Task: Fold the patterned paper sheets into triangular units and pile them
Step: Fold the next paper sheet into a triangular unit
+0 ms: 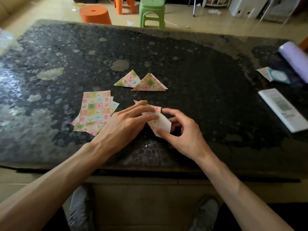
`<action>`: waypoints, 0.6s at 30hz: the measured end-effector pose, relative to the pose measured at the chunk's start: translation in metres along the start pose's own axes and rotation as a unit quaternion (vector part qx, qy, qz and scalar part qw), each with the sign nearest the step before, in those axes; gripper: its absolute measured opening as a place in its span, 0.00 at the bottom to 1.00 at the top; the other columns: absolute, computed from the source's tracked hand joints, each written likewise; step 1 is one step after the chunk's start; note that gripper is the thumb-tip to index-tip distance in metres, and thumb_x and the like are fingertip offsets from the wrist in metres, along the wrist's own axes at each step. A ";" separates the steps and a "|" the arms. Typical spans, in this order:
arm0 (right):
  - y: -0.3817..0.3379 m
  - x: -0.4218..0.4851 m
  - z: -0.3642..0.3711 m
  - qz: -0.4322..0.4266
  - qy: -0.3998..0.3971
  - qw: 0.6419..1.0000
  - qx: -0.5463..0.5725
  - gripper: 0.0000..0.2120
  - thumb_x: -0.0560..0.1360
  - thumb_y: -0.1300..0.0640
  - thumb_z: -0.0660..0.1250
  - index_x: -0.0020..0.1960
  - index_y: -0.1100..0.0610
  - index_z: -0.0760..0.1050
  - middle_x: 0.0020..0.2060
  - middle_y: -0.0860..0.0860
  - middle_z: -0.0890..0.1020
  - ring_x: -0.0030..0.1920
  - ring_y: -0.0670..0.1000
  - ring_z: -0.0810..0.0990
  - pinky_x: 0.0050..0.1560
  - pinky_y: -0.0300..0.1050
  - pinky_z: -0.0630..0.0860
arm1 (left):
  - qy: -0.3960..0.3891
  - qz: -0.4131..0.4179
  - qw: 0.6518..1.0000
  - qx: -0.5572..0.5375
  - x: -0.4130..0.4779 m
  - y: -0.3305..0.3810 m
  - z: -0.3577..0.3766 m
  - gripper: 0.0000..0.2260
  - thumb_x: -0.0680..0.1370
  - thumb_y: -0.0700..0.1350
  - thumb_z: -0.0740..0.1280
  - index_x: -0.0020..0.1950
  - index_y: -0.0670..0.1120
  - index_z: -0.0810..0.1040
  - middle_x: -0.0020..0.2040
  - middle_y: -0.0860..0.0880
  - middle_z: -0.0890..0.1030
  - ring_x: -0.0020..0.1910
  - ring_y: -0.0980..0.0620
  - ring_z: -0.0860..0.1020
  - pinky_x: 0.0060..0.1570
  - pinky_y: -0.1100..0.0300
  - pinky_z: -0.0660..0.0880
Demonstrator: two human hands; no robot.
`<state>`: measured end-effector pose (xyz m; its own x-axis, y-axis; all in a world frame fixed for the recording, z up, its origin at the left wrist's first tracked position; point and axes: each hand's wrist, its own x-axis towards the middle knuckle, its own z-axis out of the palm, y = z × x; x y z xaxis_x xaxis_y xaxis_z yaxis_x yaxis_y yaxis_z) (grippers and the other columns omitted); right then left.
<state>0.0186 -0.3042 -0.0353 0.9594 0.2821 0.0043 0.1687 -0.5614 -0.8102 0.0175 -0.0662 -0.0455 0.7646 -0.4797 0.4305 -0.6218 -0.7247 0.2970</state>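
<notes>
A half-folded patterned sheet (159, 121) lies on the dark table (191, 67) in front of me, its white underside turned up on one flap. My left hand (126, 122) presses straight fingers flat on its left part. My right hand (181, 132) pinches the white flap between thumb and fingers. Two finished triangular units (141, 81) lie side by side, slightly overlapping, farther back. A loose stack of flat patterned sheets (95, 110) sits to the left of my left hand.
At the right edge lie a lilac roll (295, 59), a small teal and white packet (275, 75) and a white printed leaflet (283, 109). Orange stools (95, 14) and a green stool (152, 11) stand on the floor beyond the table.
</notes>
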 end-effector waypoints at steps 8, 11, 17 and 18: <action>-0.010 0.001 -0.006 0.080 0.041 0.982 0.166 0.42 0.72 0.60 0.80 0.78 0.42 0.64 0.68 0.48 0.71 0.51 0.42 0.86 0.49 0.37 0.82 | 0.073 -0.080 0.992 -0.064 -0.002 0.005 -0.001 0.07 0.78 0.38 0.74 0.55 0.44 0.85 0.65 0.51 0.82 0.74 0.48 0.73 0.62 0.45 0.80; -0.015 0.001 -0.009 0.143 0.078 0.953 0.256 0.38 0.72 0.62 0.79 0.75 0.41 0.69 0.65 0.47 0.73 0.51 0.44 0.86 0.50 0.40 0.83 | 0.089 -0.094 0.981 -0.148 0.000 0.010 0.001 0.07 0.75 0.35 0.76 0.52 0.42 0.86 0.64 0.51 0.83 0.73 0.48 0.74 0.64 0.46 0.78; -0.020 -0.002 -0.024 0.128 -0.036 0.919 0.371 0.27 0.72 0.66 0.77 0.65 0.44 0.79 0.63 0.52 0.78 0.59 0.47 0.84 0.60 0.48 0.82 | 0.066 -0.150 0.978 -0.126 0.005 0.010 0.000 0.08 0.72 0.42 0.79 0.48 0.53 0.88 0.68 0.55 0.78 0.78 0.51 0.66 0.70 0.40 0.70; -0.020 -0.003 -0.028 0.107 -0.082 0.923 0.360 0.27 0.72 0.69 0.75 0.65 0.47 0.79 0.63 0.50 0.79 0.60 0.45 0.83 0.60 0.46 0.81 | 0.073 -0.171 0.975 -0.125 0.005 0.010 0.000 0.08 0.72 0.43 0.79 0.48 0.54 0.88 0.68 0.55 0.78 0.76 0.52 0.66 0.69 0.41 0.70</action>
<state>0.0189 -0.3152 -0.0028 0.8960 0.3716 -0.2429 -0.2723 0.0277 -0.9618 0.0157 -0.0756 -0.0402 0.9136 -0.1424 0.3808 -0.3705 -0.6775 0.6354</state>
